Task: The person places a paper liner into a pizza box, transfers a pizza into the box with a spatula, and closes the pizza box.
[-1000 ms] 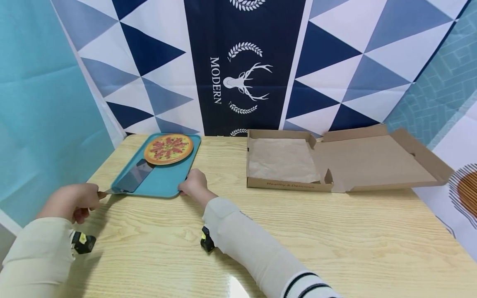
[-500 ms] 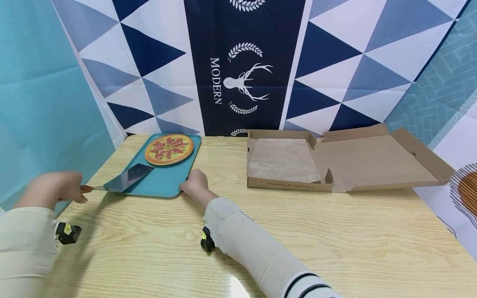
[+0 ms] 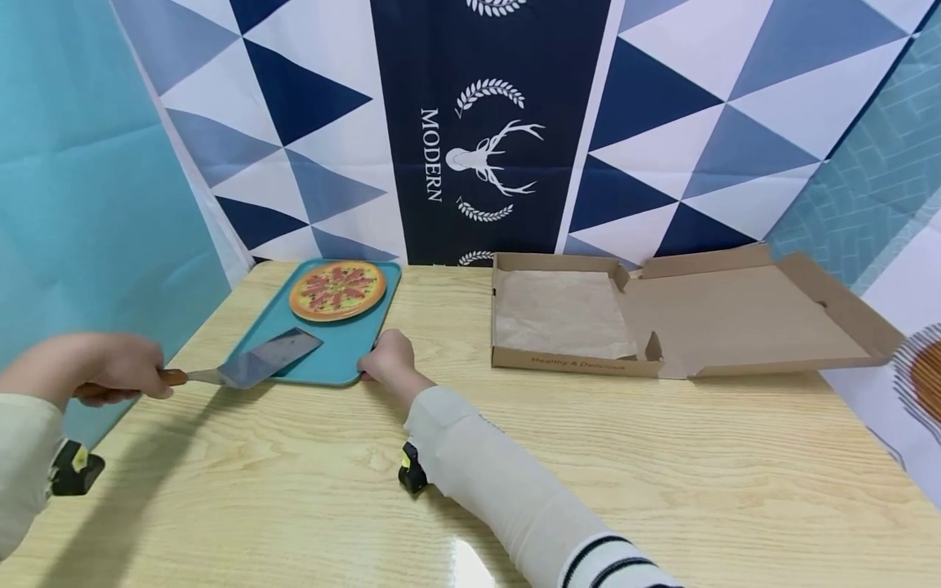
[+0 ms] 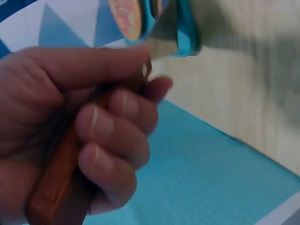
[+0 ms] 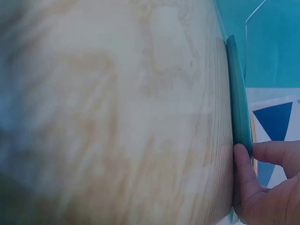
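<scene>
My left hand grips the wooden handle of a pizza server, its fingers curled round the wood in the left wrist view. The wide metal blade slants over the near left part of a blue tray; whether it touches the tray I cannot tell. On the far part of the tray lies a round pizza, apart from the blade. At the tray's near right corner is my right hand. The right wrist view has its thumb and finger pinching the tray's rim.
To the right on the wooden table lies an opened cardboard pizza box, lined with brown paper. Its lid is folded out flat to the right. A patterned cloth hangs behind the table.
My left hand has moved left, and the server's handle has swung outward with it. The blade now points more to the right across the tray. My right hand stays at the tray's corner.
</scene>
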Demonstrator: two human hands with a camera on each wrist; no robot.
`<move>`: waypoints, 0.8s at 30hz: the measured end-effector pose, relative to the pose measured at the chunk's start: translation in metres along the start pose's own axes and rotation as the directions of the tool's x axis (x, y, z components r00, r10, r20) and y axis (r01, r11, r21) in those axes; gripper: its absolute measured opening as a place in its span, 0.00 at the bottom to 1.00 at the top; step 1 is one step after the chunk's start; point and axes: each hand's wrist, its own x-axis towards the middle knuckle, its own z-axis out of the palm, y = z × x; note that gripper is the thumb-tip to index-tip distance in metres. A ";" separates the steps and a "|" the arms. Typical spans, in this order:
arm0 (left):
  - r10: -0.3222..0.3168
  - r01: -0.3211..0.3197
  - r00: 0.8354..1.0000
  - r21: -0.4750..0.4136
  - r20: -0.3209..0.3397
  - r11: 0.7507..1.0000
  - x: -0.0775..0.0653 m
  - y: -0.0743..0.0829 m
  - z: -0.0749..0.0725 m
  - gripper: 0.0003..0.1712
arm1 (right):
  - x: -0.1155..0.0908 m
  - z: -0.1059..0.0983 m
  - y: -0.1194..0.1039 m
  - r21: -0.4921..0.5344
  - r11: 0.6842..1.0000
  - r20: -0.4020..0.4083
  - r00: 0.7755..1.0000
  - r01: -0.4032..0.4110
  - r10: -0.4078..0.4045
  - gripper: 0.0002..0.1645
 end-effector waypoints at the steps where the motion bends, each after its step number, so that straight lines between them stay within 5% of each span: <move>1: 0.006 -0.006 1.000 -0.022 0.017 1.000 0.000 0.002 0.000 0.11 | 0.001 -0.001 0.000 0.005 1.000 -0.002 1.000 -0.002 0.002 0.14; 8: -0.014 0.018 0.997 -0.061 0.072 0.998 -0.003 0.012 -0.001 0.14 | 0.002 -0.001 0.000 0.029 1.000 0.016 1.000 -0.011 0.011 0.12; 17: -0.041 0.042 0.998 -0.010 0.055 0.999 -0.003 0.009 -0.006 0.10 | 0.003 0.001 0.001 0.029 0.999 0.015 1.000 -0.020 0.019 0.12; 24: -0.054 0.056 0.998 -0.099 0.025 0.994 0.003 0.002 -0.002 0.16 | 0.003 -0.001 0.001 0.019 1.000 0.020 1.000 -0.010 0.010 0.13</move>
